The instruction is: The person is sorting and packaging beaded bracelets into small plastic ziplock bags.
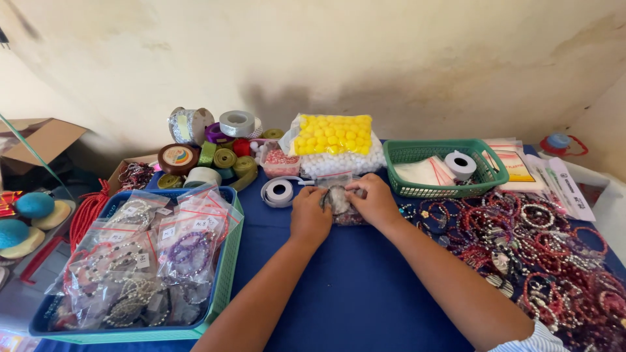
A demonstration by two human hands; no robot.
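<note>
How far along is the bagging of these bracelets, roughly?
Done: a blue tray holds many filled clear bags. In hand: the left hand and right hand pinch one small clear bag on the blue cloth. Left: a big loose bracelet pile at the right.

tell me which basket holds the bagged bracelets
The blue plastic basket at the left, filled with clear zip bags of bracelets; the green plastic basket holds a white tape roll.

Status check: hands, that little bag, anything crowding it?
Both hands, left hand and right hand, gripping small clear bag. On blue cloth. Tape roll close left, bracelets right.
</note>
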